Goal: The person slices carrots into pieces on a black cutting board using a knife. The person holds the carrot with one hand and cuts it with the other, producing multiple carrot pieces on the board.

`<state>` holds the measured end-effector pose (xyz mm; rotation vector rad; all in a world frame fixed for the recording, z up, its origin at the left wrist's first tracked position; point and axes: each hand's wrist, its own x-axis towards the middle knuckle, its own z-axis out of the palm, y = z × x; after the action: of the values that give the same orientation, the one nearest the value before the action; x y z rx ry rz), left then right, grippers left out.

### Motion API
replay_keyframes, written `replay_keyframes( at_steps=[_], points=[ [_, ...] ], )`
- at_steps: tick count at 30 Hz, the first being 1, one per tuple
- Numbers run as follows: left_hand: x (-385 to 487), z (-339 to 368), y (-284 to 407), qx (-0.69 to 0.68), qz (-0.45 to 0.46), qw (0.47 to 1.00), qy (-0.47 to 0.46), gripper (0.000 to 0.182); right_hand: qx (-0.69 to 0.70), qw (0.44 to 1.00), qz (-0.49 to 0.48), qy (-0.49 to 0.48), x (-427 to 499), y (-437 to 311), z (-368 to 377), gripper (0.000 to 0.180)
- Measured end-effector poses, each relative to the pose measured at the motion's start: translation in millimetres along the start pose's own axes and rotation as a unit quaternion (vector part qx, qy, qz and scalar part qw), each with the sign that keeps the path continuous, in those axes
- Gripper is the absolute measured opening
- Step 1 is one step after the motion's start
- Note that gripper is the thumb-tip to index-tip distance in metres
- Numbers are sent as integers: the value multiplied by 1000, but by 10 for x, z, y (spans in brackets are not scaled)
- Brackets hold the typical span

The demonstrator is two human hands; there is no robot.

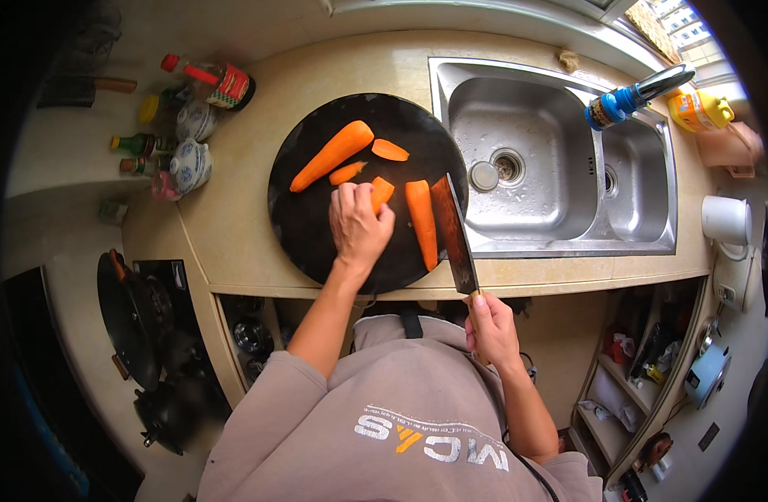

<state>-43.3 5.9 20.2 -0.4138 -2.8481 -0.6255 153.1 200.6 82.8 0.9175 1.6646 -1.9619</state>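
Note:
My left hand (358,223) grips a carrot piece (381,193) on the round black cutting board (308,238); the fingers hide part of that piece. In my right hand (492,326) is the wooden handle of a cleaver (456,238). Its blade stands on edge near the board's right side, apart from the carrots. Between the blade and my left hand lies a long peeled carrot piece (423,223). Farther back on the board are a large carrot (333,155), a flat carrot slice (390,150) and a small pointed carrot piece (347,172).
Right of the board sits a double steel sink (522,188) with a faucet (663,85). Bottles (230,88) and lidded porcelain jars (189,166) stand at the back left. A wok (129,326) is on the stove at left. A second cleaver (70,91) is at the far left.

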Motion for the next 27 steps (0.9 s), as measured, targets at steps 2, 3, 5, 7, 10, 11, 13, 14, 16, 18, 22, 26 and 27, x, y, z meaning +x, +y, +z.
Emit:
replay_keyframes(
  at_steps=[2,3,5,7,10,11,13,14,16,18,22,26,27],
  points=[
    [-52,-9,231,-53,-49,997,-37,33,5,1000,-3,5,-8,12,-5,39],
    [-76,9,324,-81,-85,990,-79,37,9,1000,-4,5,-14,9,2,39],
    [-47,58,500,-62,-133,978,-147,51,9,1000,-9,7,-31,-2,5,39],
    [-36,163,580,-49,-164,966,-191,53,7,1000,-16,11,-42,-21,-19,40],
    [2,216,661,-54,-202,954,-213,49,7,1000,-24,16,-63,-38,-43,40],
    [3,233,668,-46,-194,958,-205,48,7,999,-27,17,-64,-54,-56,40],
    [-13,272,668,-31,-181,965,-189,46,8,999,-31,16,-61,-64,-71,40],
    [-24,270,653,-24,-170,967,-187,45,8,999,-32,15,-54,-64,-75,40],
    [-46,227,588,-10,-148,972,-184,44,4,999,-31,17,-48,-59,-88,40],
    [-71,110,486,-18,-129,975,-183,43,-3,999,-27,18,-40,-45,-87,40],
    [-138,-179,342,-20,-111,975,-191,41,7,999,-33,12,-3,-64,-92,40],
    [-183,-364,143,5,-108,983,-150,39,-9,999,-32,-2,43,-73,-69,40],
    [-193,-389,72,15,-106,986,-130,38,-14,999,-34,-6,56,-68,-72,40]
  ],
)
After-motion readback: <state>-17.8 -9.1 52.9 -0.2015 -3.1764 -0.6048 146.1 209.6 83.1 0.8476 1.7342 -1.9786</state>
